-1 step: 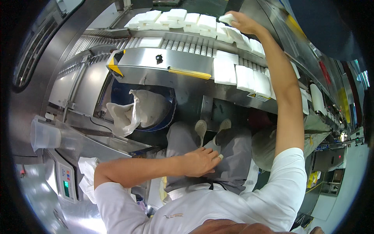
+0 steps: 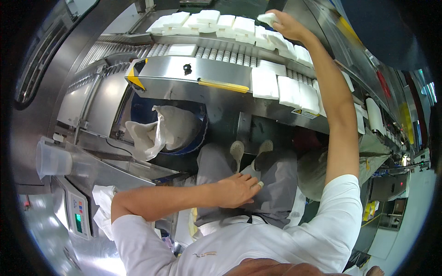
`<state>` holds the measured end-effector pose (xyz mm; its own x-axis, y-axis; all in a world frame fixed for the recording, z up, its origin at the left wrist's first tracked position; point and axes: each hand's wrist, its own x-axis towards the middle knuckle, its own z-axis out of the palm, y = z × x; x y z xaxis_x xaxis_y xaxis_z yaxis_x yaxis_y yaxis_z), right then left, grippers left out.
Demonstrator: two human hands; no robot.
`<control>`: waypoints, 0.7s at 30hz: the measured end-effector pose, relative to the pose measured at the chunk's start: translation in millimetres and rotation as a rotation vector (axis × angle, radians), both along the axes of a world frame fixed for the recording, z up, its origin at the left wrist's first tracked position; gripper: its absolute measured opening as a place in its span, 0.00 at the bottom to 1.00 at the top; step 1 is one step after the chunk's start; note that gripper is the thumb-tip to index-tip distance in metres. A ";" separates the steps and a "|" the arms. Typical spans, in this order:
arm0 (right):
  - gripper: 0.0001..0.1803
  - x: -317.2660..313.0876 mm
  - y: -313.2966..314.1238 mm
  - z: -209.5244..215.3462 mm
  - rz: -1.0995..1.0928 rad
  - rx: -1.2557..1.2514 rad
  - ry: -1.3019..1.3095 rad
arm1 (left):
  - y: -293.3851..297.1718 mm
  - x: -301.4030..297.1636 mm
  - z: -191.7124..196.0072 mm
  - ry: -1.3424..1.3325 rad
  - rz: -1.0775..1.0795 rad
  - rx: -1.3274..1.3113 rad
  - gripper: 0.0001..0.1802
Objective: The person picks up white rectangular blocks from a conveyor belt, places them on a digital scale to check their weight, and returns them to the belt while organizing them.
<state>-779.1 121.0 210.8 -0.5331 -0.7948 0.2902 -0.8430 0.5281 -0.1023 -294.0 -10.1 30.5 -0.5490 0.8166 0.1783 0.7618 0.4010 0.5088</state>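
Note:
My right hand (image 2: 286,25) is stretched out to the far side of the roller conveyor (image 2: 223,55). It grips a white tissue pack (image 2: 267,19) by one end, above a row of similar packs (image 2: 208,17) stacked along the far ledge. More white packs lie on the rollers, and several lean over the near edge, among them one upright pack (image 2: 265,83). My left hand (image 2: 238,190) rests on my grey trousers with the fingers loosely extended. A small pale covering shows at one fingertip; nothing is held there.
Below the conveyor's steel front stands a blue bin (image 2: 199,143) with a whitish bag (image 2: 172,126) inside. To the left are a digital scale (image 2: 78,212) and a clear plastic jug (image 2: 53,158). A large sack (image 2: 317,172) stands by my right leg.
My right hand has shifted slightly away and to the left with the tissue pack. A flat pack on the rollers has slid a little to the right. My left hand stays put.

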 end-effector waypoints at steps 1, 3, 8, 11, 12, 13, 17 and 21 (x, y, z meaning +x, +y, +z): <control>0.24 10.4 3.0 -3.9 -0.007 -0.105 -0.030 | 1.1 1.3 -1.1 -0.014 -0.006 -0.012 0.27; 0.24 80.7 -29.3 -1.6 0.010 -0.185 -0.107 | -1.4 5.7 -3.9 -0.046 0.023 -0.044 0.27; 0.30 214.0 -56.4 -50.6 -0.002 0.018 0.158 | -2.4 5.4 2.4 -0.048 -0.020 -0.043 0.25; 0.32 235.5 -59.2 -77.6 -0.072 0.086 0.242 | -2.1 5.2 11.2 -0.113 -0.045 -0.102 0.27; 0.31 238.3 -58.1 -88.4 -0.098 0.037 0.314 | -0.6 4.6 12.1 -0.141 -0.055 -0.121 0.28; 0.30 239.7 -55.5 -97.1 -0.115 -0.007 0.293 | 0.4 3.9 11.5 -0.135 -0.064 -0.118 0.28; 0.28 246.3 -66.3 -114.4 -0.179 -0.033 0.378 | -0.4 4.2 9.6 -0.077 -0.067 -0.096 0.24; 0.24 242.9 -64.7 -122.4 -0.183 -0.146 0.447 | 0.1 3.4 14.1 -0.087 -0.064 -0.110 0.24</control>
